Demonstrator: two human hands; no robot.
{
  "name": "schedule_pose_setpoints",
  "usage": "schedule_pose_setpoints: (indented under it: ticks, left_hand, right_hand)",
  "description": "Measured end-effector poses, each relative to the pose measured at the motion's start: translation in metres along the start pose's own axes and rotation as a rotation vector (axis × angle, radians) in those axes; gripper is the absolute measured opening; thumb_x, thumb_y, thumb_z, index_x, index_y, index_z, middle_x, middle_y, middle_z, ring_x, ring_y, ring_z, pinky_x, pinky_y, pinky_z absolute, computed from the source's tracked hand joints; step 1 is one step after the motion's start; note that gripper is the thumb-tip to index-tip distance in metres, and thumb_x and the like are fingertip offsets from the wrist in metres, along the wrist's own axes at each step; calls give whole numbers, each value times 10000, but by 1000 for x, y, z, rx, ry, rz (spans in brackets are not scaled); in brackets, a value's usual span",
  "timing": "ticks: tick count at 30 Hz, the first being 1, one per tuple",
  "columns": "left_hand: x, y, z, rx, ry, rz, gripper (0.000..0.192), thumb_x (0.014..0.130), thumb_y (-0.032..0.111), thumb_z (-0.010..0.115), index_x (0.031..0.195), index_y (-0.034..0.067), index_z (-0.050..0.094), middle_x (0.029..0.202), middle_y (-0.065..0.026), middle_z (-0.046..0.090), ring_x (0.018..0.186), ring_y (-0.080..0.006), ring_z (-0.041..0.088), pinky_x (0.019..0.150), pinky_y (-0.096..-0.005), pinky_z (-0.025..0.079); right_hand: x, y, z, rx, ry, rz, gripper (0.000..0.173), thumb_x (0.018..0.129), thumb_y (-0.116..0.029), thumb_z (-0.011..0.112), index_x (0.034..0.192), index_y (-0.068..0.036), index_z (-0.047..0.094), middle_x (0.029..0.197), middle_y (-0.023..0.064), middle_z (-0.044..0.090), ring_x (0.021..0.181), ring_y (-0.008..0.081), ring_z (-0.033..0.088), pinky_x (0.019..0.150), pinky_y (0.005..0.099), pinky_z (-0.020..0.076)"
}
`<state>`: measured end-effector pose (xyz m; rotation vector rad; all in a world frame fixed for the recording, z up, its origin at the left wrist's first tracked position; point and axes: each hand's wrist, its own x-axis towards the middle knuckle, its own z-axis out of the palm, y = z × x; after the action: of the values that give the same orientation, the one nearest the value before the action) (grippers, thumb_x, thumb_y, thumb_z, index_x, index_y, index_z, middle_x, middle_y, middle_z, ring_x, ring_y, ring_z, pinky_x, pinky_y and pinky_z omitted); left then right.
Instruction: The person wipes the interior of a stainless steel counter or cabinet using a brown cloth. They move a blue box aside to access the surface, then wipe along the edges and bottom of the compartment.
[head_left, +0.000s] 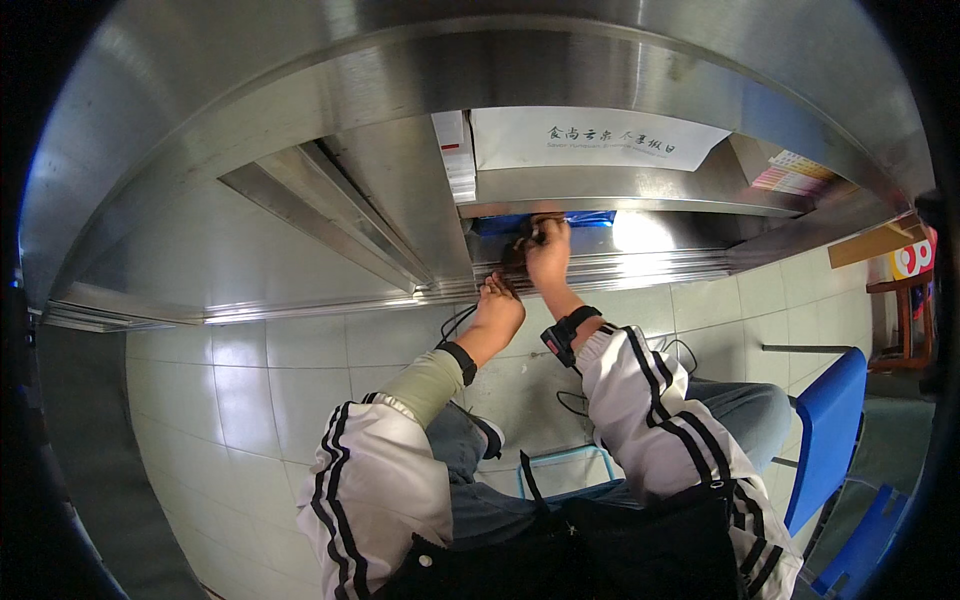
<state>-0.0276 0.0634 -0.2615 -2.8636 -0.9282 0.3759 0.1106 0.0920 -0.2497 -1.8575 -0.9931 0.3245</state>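
Note:
Both hands reach into the lower part of a stainless steel cabinet (675, 229) with sliding-door tracks. My right hand (549, 251) is closed around part of a dark brown item (516, 253), whose kind I cannot make out. My left hand (501, 307) is at the lower end of the same item, near the door track, with its fingers bent; its grip is partly hidden. Behind my right hand, a shiny blue package (590, 218) lies under the cabinet's shelf. Black bands with small devices are on both wrists.
On the shelf above are a white printed paper bag or sheet (585, 139), white boxes (459, 169) and patterned packets (791, 174). A blue chair (829, 439) stands at the right, beside my knee. Black cables (574, 401) lie on the tiled floor (315, 382). A wooden stool (904, 322) is farther right.

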Motion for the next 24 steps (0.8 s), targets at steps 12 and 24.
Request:
schedule_pose_setpoints:
  ticks: [12, 24]
  left_hand:
    - [-3, -11, -4, -167, -36, 69, 428, 807, 112, 552, 1159, -129, 589, 1168, -334, 582, 1019, -424, 605, 861, -515, 463]
    - [6, -21, -42, -16, -47, -30, 335, 843, 259, 599, 1002, -14, 710, 1119, -237, 655, 1095, -373, 607, 889, -466, 439]
  right_hand:
    - [2, -49, 10, 91, -438, -126, 290, 737, -52, 639, 1024, -18, 637, 1035, 182, 623, 966, 382, 593, 866, 394, 478]
    - [-63, 9, -57, -651, -459, -496, 589, 871, -397, 573, 1408, -193, 444, 1513, 41, 329, 1408, 347, 223, 1063, 627, 223]
